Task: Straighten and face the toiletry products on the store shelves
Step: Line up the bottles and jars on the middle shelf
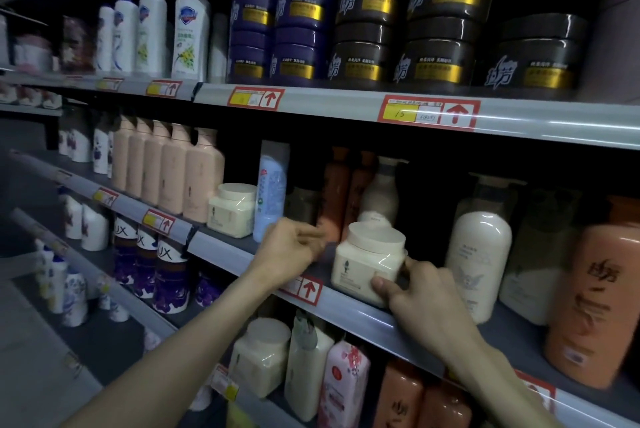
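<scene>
Head camera, toiletry aisle: a person's right hand (420,299) grasps a cream jar (360,265) at the front lip of the middle shelf, thumb (381,285) pressed low on its labelled face and the other fingers wrapped round its far side, out of sight. The left hand (289,249), just left of the jar, is smeared by motion. Its fingers are curled, but whether they pinch anything cannot be told.

Behind the left hand, the lower parts of two orange bottles (334,192) are hidden, and the dim shelf back swallows whatever stands further in. Only the lid of another jar (374,218) shows, directly behind the gripped one. A price tag (304,289) below the left wrist is partly covered.

The jar stands right at the grey shelf rail (349,306), which runs under both hands. Dark open shelf lies between the two hands, and a gap separates the right hand from the white pump bottle (479,254) to its right. Further left of the left hand stand a pale blue tube (272,185) and a matching jar (232,209).

The gripped jar is upright, lid on top, long axis vertical, its printed face turned out toward the aisle and slightly toward the left hand.
</scene>
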The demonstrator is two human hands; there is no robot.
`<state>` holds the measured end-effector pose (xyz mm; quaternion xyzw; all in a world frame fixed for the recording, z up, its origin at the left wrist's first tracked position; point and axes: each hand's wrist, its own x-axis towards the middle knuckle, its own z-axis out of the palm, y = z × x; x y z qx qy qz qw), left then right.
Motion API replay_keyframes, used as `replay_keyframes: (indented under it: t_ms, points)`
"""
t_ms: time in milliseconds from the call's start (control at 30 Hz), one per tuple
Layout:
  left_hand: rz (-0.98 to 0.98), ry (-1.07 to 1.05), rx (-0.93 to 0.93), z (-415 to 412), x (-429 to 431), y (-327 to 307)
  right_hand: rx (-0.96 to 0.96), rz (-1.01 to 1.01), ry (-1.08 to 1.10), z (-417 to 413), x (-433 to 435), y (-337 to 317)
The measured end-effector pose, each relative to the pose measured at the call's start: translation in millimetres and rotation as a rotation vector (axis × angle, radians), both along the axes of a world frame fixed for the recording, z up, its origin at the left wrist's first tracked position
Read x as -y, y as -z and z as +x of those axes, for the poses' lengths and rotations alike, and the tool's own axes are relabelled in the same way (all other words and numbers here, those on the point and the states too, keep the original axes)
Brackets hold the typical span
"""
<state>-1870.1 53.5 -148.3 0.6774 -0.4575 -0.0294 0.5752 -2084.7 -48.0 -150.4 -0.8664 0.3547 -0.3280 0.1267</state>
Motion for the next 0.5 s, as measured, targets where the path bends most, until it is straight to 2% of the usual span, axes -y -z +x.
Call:
replay_keyframes:
  t_ms: [100, 133, 167, 300, 400, 500]
  points:
    - [-0.284, -0.398, -0.093, 33, -15, -5, -0.001, -0.003, -0.013, 17, -4, 3]
    - [-0.294, -0.485, -0.097, 47, -17, -7, 0.002, 0.009, -0.029, 22, -3, 4]
    - [-0.224, -0.538, -0.084, 58, -18, -10, 0.001, 0.021, -0.038, 26, -3, 5]
    - [0.062, -0.511, 0.004, 75, -4, -16, -0.015, 0.016, -0.046, 35, 1, 5]
    - [0.11, -0.567, 0.112, 78, 6, -17, -0.01, 0.013, -0.056, 33, 3, 6]
    - [0.106, -0.553, 0.07, 82, 17, -18, -0.002, 0.043, -0.084, 32, 8, 6]
